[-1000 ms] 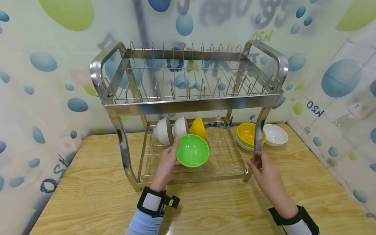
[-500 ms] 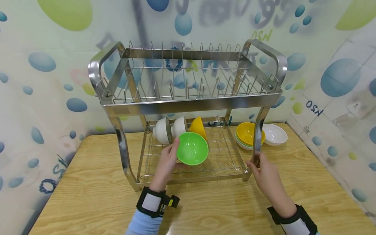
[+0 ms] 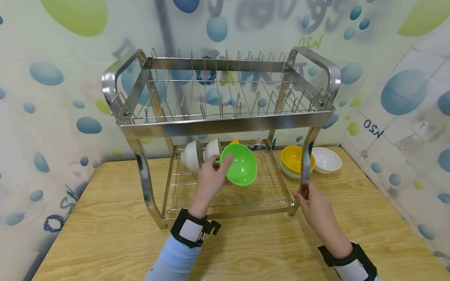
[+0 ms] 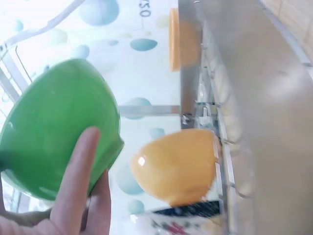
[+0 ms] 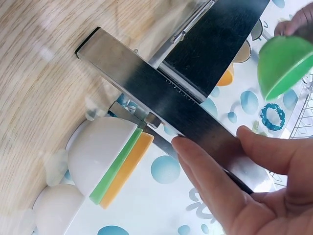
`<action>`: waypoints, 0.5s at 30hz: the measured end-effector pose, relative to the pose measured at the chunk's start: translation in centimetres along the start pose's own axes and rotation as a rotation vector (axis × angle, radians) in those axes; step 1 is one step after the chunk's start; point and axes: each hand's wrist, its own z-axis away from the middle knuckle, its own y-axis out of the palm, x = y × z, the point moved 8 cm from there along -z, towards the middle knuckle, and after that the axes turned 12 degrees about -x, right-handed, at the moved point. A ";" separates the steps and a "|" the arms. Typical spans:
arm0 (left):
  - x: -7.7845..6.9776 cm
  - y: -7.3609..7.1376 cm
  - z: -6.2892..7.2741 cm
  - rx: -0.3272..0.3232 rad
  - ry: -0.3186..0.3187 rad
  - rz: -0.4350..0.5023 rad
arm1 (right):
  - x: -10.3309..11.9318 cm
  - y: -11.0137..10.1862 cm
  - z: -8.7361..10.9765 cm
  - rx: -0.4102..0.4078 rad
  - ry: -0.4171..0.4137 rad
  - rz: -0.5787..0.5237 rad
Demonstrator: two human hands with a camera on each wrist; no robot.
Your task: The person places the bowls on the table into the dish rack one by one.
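Note:
A green bowl is tilted in my left hand, thumb at its rim and fingers against its outside, as the left wrist view shows. It hangs above the lower shelf of a two-tier metal dish rack. Behind it on that shelf two white bowls stand on their sides. Next to them is a yellow bowl, mostly hidden by the green one in the head view. My right hand grips the rack's front right leg between thumb and fingers.
Right of the rack, a stack with a yellow bowl on top of green and white ones sits on the wooden table. A white bowl is beside the stack. The rack's upper tier has upright wire dividers. A patterned wall stands behind.
My left hand has carried the green bowl to the right and slightly up, turning it so that it now covers most of the shelf's yellow bowl. My right hand keeps its hold on the leg.

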 end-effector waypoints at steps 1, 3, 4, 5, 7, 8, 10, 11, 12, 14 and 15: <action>-0.5 0.1 -0.1 -0.014 0.021 -0.026 | 0.0 0.0 0.0 0.004 0.001 0.000; -1.3 0.6 -0.3 -0.026 0.052 -0.059 | 0.1 0.1 0.0 0.012 0.005 -0.001; -1.6 0.9 -0.5 -0.031 0.066 -0.076 | 0.1 0.1 -0.1 0.015 0.005 0.001; -2.0 1.1 -0.6 -0.038 0.085 -0.100 | 0.1 0.1 -0.1 0.017 0.006 0.002; -2.9 1.7 -1.0 -0.049 0.130 -0.158 | 0.2 0.1 -0.1 0.021 0.005 0.004; -3.3 2.0 -1.3 -0.056 0.155 -0.191 | 0.2 0.1 -0.1 0.023 0.006 0.005; -4.1 2.7 -1.8 -0.076 0.210 -0.272 | 0.2 0.1 -0.2 0.025 0.005 0.008; -4.5 3.1 -2.1 -0.084 0.233 -0.315 | 0.1 0.1 -0.2 0.024 0.004 0.010; -4.7 3.5 -2.3 -0.088 0.248 -0.350 | 0.1 0.1 -0.2 0.024 0.004 0.012; -5.0 4.4 -2.8 -0.090 0.269 -0.411 | 0.1 0.1 -0.1 0.023 0.002 0.015; -5.1 4.8 -3.1 -0.087 0.274 -0.437 | 0.1 0.1 -0.1 0.021 0.001 0.017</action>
